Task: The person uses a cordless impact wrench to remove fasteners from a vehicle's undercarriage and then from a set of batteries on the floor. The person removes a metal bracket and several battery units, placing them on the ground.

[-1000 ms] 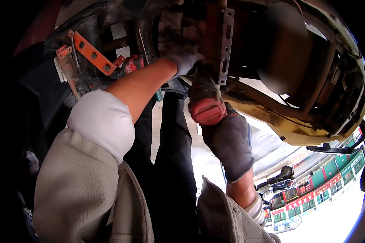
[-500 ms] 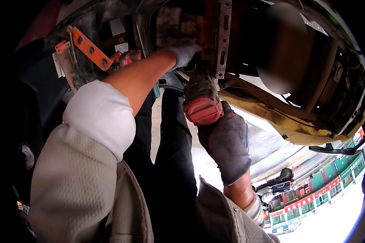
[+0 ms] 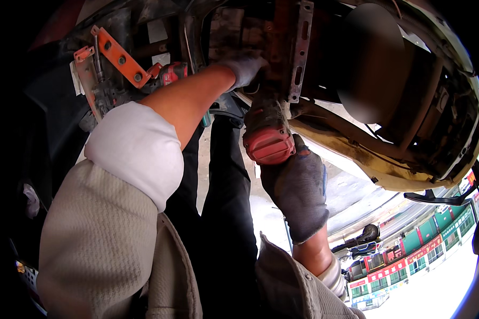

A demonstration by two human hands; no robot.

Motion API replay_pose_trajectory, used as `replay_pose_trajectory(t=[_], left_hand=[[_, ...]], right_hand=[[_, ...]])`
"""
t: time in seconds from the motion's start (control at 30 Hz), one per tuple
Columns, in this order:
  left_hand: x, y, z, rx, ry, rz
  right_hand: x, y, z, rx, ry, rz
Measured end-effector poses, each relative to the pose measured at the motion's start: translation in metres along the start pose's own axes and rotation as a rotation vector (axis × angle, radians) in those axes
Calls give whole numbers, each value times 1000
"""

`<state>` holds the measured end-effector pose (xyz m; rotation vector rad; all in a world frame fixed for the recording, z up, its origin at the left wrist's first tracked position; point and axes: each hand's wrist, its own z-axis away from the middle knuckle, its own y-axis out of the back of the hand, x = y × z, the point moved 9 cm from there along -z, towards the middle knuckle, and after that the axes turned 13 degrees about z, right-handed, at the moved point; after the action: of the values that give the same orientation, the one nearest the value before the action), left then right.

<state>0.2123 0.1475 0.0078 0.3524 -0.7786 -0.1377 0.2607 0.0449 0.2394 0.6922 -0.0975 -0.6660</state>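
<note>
Overhead, white label squares (image 3: pixel 157 31) sit left of the gloved left hand (image 3: pixel 245 69).

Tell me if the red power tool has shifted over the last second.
Hardly. The red power tool in the right hand stays pressed up just left of the perforated metal strip; any shift matches head-camera motion.

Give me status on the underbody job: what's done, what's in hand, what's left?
Done: nothing can be confirmed; the fastener itself is hidden. In hand: the right hand in a dark glove holds the red power tool pointed up into the rusty underbody by the perforated metal strip, while the left hand in a light glove braces at the same spot. Left: cannot judge; the orange bracket sits untouched to the side.
</note>
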Motion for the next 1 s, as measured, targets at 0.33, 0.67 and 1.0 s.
replay_pose_trajectory(t=[0.33, 0.67, 1.0], left_hand=[[0, 24, 14, 177, -20, 299], [26, 32, 28, 40, -30, -30], [13, 14, 20, 66, -34, -168]], right_hand=[[-1, 2, 0, 68, 18, 22], [-4, 5, -1, 65, 40, 34], [-9, 24, 9, 78, -1, -60]])
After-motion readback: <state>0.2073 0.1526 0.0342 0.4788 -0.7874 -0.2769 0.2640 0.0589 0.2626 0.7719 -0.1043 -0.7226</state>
